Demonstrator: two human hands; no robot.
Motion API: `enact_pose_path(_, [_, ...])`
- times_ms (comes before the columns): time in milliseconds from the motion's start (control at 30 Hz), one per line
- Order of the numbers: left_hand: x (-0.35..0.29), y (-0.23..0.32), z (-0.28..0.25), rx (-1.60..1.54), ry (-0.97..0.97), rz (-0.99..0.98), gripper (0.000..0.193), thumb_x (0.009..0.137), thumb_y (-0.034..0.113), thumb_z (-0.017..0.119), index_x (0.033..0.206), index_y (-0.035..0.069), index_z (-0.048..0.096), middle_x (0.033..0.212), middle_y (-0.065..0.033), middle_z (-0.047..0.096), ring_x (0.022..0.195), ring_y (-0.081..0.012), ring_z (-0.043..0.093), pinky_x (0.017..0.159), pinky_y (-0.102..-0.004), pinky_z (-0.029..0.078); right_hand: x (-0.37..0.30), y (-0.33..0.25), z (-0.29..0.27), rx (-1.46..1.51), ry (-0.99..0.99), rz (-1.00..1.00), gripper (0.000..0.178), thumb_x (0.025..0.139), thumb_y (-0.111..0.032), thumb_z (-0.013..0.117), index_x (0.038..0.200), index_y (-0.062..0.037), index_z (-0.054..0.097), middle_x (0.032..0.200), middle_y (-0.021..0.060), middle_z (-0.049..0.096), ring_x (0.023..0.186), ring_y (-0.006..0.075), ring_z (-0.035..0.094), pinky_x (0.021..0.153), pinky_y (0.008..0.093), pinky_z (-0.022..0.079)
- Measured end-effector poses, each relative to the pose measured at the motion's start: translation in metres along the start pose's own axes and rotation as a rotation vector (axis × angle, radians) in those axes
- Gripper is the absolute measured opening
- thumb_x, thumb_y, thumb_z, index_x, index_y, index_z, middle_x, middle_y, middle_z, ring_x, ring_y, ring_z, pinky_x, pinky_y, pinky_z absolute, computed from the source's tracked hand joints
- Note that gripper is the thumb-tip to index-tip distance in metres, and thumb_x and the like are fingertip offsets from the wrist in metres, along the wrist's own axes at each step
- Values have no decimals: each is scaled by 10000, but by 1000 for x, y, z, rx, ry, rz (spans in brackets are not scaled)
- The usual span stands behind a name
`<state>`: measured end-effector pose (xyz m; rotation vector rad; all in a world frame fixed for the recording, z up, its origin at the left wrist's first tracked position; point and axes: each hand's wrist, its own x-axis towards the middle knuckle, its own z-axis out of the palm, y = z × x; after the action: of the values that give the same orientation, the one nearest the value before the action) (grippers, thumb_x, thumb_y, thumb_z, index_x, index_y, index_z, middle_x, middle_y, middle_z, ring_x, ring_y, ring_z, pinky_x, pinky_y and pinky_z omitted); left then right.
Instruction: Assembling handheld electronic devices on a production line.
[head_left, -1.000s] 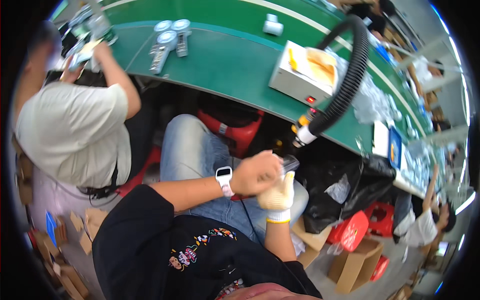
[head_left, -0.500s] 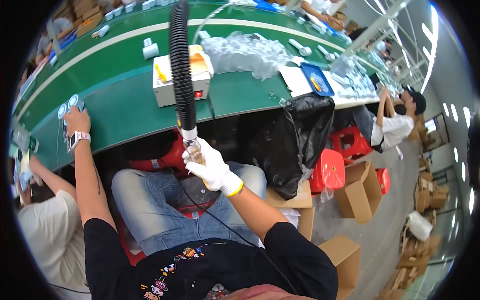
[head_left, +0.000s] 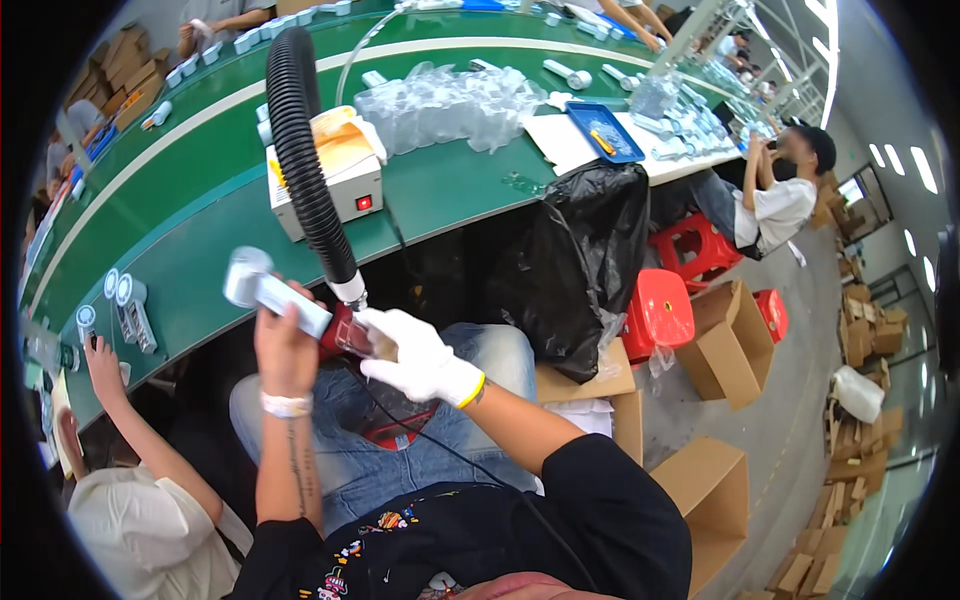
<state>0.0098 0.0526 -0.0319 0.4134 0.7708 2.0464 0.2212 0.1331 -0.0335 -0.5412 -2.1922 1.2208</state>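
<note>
My bare left hand point(head_left: 283, 350), slightly blurred, is closed around the handle of a pale blue handheld device point(head_left: 292, 305) with a round head. It holds the device tilted above my lap, with the head to the upper left. Close beside it, my right hand point(head_left: 420, 362) in a white glove grips a clear nozzle point(head_left: 354, 338). A metal collar joins the nozzle to a black corrugated hose point(head_left: 300, 165) coming down from above. The nozzle lies near the device's lower end; whether they touch I cannot tell.
A white box point(head_left: 340, 190) with a lit red switch stands on the green bench point(head_left: 440, 200). Clear plastic bags point(head_left: 450, 105) lie behind it. Similar devices point(head_left: 130, 305) sit at left near a co-worker's hand point(head_left: 103, 372). A black bag point(head_left: 590, 270) hangs at the bench's edge, beside red stools point(head_left: 660, 315).
My left hand has come back from the bench's left end with the pale blue device. My right hand has tilted the nozzle toward it. The view has shifted a little.
</note>
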Motion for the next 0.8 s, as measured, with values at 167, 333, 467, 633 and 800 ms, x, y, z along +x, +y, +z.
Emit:
enact_pose_path(167, [-5,-68,-4,517,4,11,600,1008,16,620,1549,54,363,1375,-133,595,1257,-265,625,1037,-437,541,-29,4,6,-126,123,171,656,834,-184,808,1439,-83,575,1012,130,650,869,254,689,819,364,567])
enact_pose_path(333, [-19,-68,28,545,-5,-95,627,973,-1,646,1526,31,352,1362,-143,598,1259,-276,622,1079,-416,510,-35,1,13,-72,206,283,658,825,-202,809,1427,-77,574,1026,131,650,884,287,687,806,398,572])
enact_pose_path(467, [-37,-71,24,567,-63,81,642,920,0,698,1483,1,391,1367,-153,597,1241,-256,616,1105,-414,480,-17,17,14,-21,307,54,663,822,-199,813,1420,-50,570,1054,148,655,899,302,686,814,406,568])
enact_pose_path(633, [-38,-49,-9,858,-93,267,742,878,115,776,1508,13,396,1394,-142,568,1273,-259,582,1122,-412,447,-16,29,11,-266,140,-86,717,817,-220,835,1445,-41,539,1132,144,676,911,299,683,830,406,566])
enact_pose_path(800, [-28,-24,-25,731,-56,181,833,824,252,859,1490,10,421,1400,-128,554,1269,-254,575,1112,-398,447,-4,14,17,913,76,400,658,934,-253,761,1501,-73,479,1216,163,682,916,292,688,813,445,579])
